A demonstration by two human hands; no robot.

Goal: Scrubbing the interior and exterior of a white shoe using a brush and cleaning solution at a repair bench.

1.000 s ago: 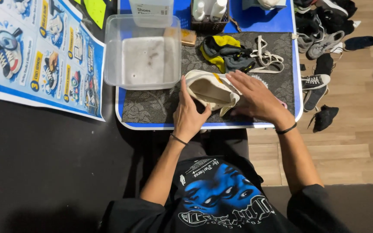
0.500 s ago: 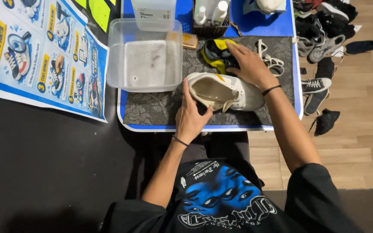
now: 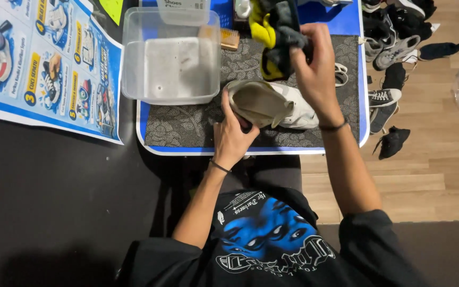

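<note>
Hands hold white shoe (image 3: 288,106) and cloth (image 3: 274,37) beside clear tub (image 3: 134,69).

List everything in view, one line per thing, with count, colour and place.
white shoe: one, white with a tan sole, on the mat, held by the left hand
cloth: one, yellow and grey, lifted above the mat in the right hand
tub: one, clear plastic, left part of the table
mat: one, dark patterned, on the blue table
brush: one, wooden, behind the tub
poster: one, blue, left of the table
shoes on floor: several, dark and grey, right of the table
left hand: on the shoe's heel
right hand: gripping the cloth
</note>
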